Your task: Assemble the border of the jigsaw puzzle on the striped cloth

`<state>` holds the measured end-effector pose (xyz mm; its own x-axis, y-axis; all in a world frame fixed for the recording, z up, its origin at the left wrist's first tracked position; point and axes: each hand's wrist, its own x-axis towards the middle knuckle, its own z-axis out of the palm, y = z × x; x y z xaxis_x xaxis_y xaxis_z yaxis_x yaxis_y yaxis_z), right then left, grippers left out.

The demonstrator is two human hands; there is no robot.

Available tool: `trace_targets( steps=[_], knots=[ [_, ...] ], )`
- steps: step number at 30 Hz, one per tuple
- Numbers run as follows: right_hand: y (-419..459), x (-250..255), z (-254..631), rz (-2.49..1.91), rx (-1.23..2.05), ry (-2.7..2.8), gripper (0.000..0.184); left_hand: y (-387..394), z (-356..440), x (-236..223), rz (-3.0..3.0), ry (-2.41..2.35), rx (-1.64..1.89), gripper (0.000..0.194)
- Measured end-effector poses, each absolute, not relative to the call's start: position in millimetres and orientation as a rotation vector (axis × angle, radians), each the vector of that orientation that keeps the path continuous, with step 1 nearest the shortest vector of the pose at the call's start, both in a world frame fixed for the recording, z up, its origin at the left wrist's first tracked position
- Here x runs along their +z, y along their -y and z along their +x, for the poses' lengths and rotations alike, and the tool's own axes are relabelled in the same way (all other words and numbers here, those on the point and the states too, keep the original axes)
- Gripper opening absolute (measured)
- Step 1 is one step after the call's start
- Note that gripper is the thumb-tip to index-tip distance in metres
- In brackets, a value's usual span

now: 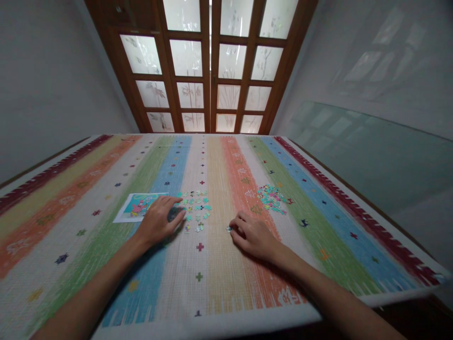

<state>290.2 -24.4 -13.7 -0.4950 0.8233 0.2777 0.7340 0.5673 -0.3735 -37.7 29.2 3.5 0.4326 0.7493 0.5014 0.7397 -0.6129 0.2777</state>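
My left hand [161, 218] rests low over the right edge of a picture sheet [122, 215], thumb and fingers apart and nothing visible between them. Its fingertips are beside loose jigsaw puzzle pieces [198, 208], spread in rough rows with small gaps. To the right, my right hand [250, 233] is closed in a pinch on a small puzzle piece [229, 229] at the cloth, partly hidden by the fingers. Farther right lies a heap of teal, pink and yellow puzzle pieces [272, 197]. The sheet shows a pink figure on teal, partly covered by my left hand.
A striped cloth [219, 274] with small printed motifs covers the table, its white front edge [212, 326] nearest me. Wooden doors with glass panes [210, 104] stand beyond the far edge. A glass panel [368, 156] leans along the right wall.
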Motion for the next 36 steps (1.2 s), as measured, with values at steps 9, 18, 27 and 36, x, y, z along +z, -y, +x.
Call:
trace_targets(
  steps=[9,18,27,36],
  knots=[
    [24.4,-12.1,288.7,-1.232,0.281,2.402,0.014,-81.7,-59.5,15.6,2.588,-1.408,0.743,0.032],
    [24.8,-13.1,288.4,-1.233,0.215,2.445,0.013,-134.4,-31.9,18.9,2.718,-1.267,0.39,0.032],
    [26.3,-8.8,286.8,-1.24,0.14,2.528,0.017,-142.3,-23.0,18.9,2.698,-1.263,0.331,0.028],
    [27.3,-6.5,285.1,-1.264,0.134,2.536,0.016,-141.3,-18.4,23.4,2.656,-1.258,0.27,0.021]
  ],
)
